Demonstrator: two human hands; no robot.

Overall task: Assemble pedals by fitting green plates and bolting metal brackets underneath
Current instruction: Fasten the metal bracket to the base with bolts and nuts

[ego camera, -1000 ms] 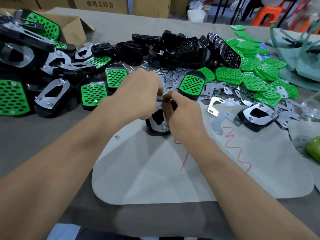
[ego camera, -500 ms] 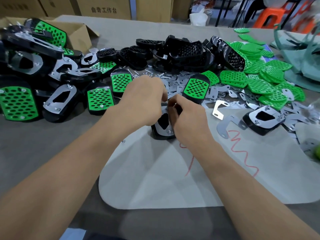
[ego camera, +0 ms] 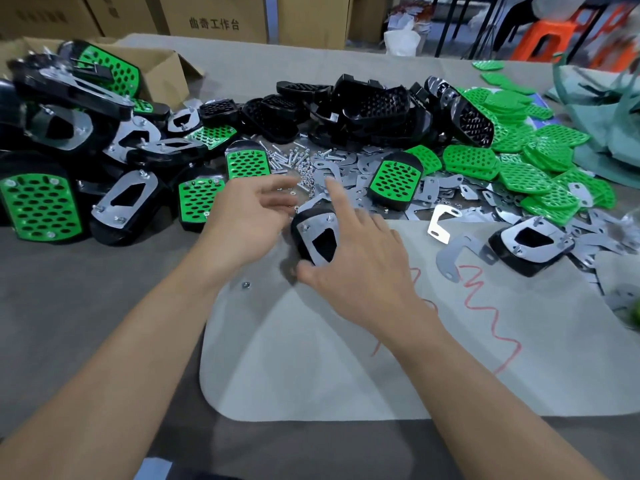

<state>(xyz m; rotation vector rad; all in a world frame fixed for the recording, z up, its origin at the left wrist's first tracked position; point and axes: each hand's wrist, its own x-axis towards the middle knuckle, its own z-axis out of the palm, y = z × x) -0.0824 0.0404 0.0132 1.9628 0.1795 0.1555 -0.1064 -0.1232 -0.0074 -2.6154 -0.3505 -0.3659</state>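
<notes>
A black pedal lies upside down at the far edge of the grey mat, with a metal bracket on its underside. My right hand lies over its right side, thumb by its near end, fingers straight and the index finger pointing away. To the left of the pedal, my left hand has its blurred fingers stretched towards the heap of bolts and nuts and holds nothing that I can see. Loose green plates are piled at the right.
Finished pedals are stacked at the left before a cardboard box. Bare black pedal bodies sit at the back. Loose brackets and another bracketed pedal lie to the right. A single nut lies on the mat.
Both hands were closed together over the pedal's far end. Now they have come apart and opened; the left reaches towards the nuts, and the bracket side of the pedal shows.
</notes>
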